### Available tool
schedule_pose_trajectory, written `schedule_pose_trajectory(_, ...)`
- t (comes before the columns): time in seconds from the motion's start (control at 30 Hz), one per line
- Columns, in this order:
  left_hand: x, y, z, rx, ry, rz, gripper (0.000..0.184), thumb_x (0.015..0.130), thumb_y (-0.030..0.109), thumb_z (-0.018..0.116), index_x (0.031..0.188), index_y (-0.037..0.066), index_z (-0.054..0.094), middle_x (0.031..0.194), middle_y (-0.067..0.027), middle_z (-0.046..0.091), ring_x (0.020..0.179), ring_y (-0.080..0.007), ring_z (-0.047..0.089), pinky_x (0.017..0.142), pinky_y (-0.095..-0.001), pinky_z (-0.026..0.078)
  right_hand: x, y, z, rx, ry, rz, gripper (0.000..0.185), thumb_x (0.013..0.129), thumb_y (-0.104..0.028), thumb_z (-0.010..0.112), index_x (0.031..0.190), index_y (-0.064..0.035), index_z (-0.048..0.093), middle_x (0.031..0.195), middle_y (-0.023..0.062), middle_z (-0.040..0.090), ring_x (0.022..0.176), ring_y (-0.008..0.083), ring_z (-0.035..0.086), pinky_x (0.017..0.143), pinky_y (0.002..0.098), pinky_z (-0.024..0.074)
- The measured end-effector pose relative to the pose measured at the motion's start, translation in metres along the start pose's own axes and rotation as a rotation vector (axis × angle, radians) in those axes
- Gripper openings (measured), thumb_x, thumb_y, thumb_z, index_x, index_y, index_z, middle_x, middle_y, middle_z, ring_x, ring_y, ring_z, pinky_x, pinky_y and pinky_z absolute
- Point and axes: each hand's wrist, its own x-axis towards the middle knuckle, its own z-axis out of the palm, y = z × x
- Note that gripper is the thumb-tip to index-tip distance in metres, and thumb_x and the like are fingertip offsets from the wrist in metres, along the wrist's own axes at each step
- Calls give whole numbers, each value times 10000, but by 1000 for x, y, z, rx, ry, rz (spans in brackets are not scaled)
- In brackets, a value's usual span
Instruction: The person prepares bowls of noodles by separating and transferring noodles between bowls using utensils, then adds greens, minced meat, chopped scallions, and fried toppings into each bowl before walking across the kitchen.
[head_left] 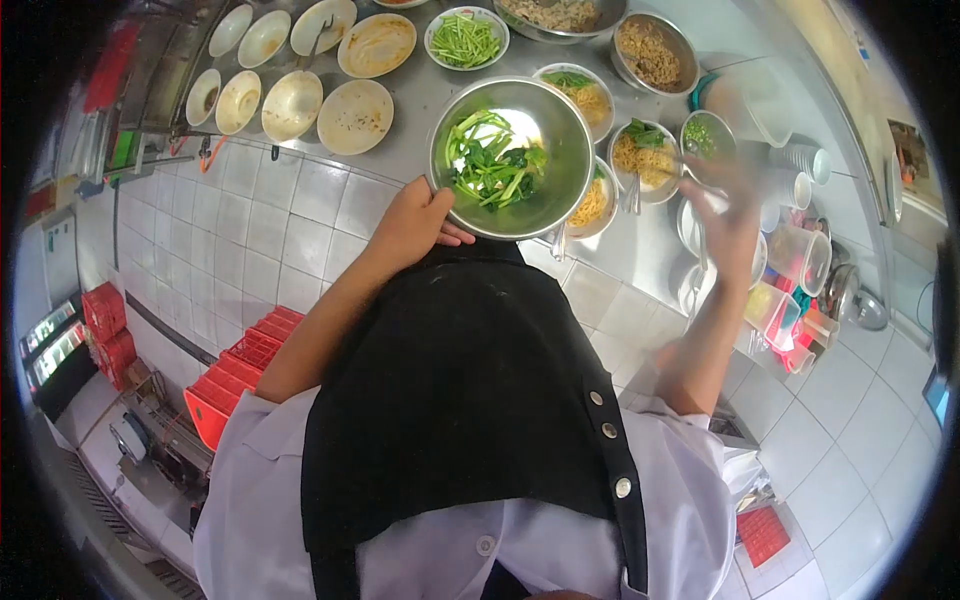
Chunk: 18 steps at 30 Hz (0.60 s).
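My left hand (418, 222) grips the near left rim of a steel mixing bowl (573, 150), thumb on the outer edge. Cooked leafy greens (495, 165) lie in the bowl, mostly on its left side. My right hand (728, 205) is blurred by motion, closed around a thin metal utensil (690, 165) whose kind I cannot make out. Its tip reaches over a bowl of noodles (655, 170) topped with greens. Another noodle bowl (588, 98) with greens stands behind, and a third noodle bowl (592, 205) sits partly hidden by the steel bowl.
Several used dishes (357, 117) line the counter's left. At the back stand a bowl of cut green stalks (466, 42) and a steel bowl of minced food (655, 52). Chopped scallions (705, 135), stacked cups (800, 160) and plastic containers (800, 255) are at right.
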Motion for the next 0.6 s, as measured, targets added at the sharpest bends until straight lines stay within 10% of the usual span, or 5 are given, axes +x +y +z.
schedule_pose_trajectory(0.13,-3,11,5,55,-36,42,381,1111,183,399,1390,-71,440,1125,-214,716,823,-277,795,674,-327,661,-32,-53,56,-310,-179,-179,353,818,-309,909,1079,-117,768,1010,67,767,1009,224,678,1017,407,340)
schedule_pose_trajectory(0.6,-5,22,8,106,-150,142,414,1088,214,442,1331,-116,497,1102,-231,723,832,-284,796,684,-332,657,-52,-51,87,-273,-45,-166,320,820,-203,893,1109,-128,779,988,7,779,1005,211,661,1008,425,326)
